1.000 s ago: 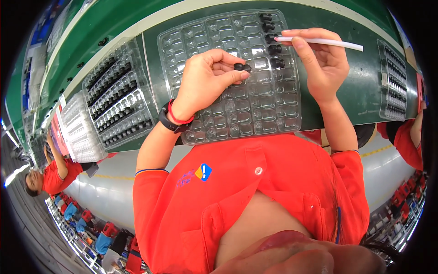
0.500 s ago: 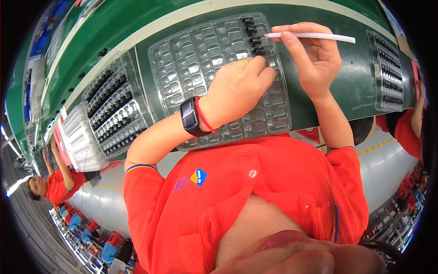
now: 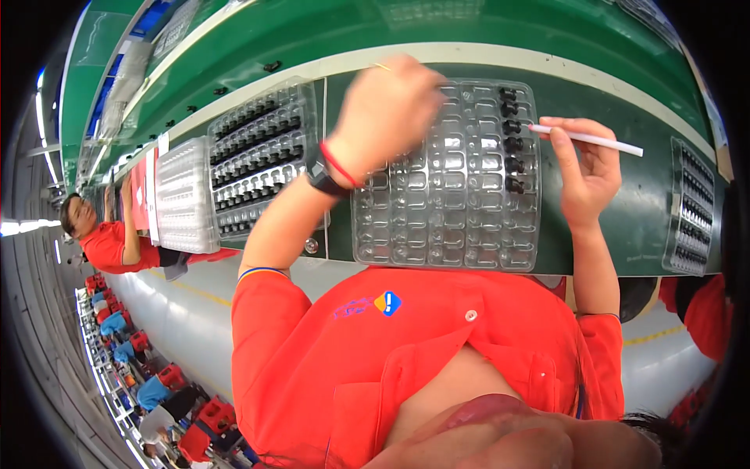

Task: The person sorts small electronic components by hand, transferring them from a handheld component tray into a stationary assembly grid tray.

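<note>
The hands differ: the left hand (image 3: 387, 113) is half-curled, contents indiscernible; the right hand (image 3: 591, 166) pinches a white stick (image 3: 595, 140) that could dislodge black parts (image 3: 513, 144) if drifting left.

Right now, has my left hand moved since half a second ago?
Yes: judged against the tray, your left hand has gone left and away from your body, from beside the black parts to over the far-left corner.

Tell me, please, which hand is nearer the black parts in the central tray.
Right hand, just right of the black parts; the left hand is farther away, to their left.
</note>
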Demonstrator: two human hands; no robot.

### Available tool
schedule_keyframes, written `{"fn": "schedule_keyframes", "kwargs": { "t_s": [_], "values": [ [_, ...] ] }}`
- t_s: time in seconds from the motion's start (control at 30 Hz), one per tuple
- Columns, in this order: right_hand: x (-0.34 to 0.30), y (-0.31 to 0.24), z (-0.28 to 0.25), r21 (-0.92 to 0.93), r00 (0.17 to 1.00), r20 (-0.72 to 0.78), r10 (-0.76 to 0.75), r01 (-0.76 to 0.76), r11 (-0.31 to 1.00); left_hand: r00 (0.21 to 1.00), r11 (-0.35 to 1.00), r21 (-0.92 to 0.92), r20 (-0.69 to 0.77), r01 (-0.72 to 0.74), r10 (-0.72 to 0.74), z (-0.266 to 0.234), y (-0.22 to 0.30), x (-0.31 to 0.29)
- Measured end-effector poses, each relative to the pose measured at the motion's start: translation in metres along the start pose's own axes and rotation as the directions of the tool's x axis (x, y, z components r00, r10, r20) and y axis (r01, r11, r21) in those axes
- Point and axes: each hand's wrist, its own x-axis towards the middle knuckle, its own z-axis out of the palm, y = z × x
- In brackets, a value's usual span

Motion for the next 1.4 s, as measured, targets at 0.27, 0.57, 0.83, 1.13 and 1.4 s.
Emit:
{"fn": "schedule_keyframes", "kwargs": {
  "t_s": [0.27, 0.57, 0.83, 1.13, 1.4],
  "values": [
    [0.001, 0.004, 0.008, -0.046, 0.995, 0.087, -0.048, 0.053, 0.998, 0.867, 0.783, 0.438, 0.015, 0.442, -0.498, -0.039, -0.226, -0.046],
    [0.010, -0.005, 0.018, -0.169, 0.997, 0.053, -0.063, 0.071, 0.983, 0.872, 0.822, 0.342, 0.014, 0.456, -0.489, -0.056, -0.244, -0.071],
    [-0.007, 0.007, 0.020, -0.041, 0.993, 0.052, -0.104, 0.106, 0.994, 0.886, 0.856, -0.231, 0.159, 0.463, -0.436, -0.065, -0.026, -0.032],
    [-0.021, 0.006, 0.037, -0.009, 0.958, 0.123, -0.257, 0.260, 0.965, 0.764, 0.266, -0.738, 0.491, 0.620, -0.418, 0.005, 0.044, -0.050],
    [-0.024, 0.008, 0.040, -0.047, 0.958, 0.177, -0.225, 0.236, 0.971, 0.708, 0.121, -0.741, 0.560, 0.660, -0.430, 0.018, 0.041, -0.058]
  ]
}}
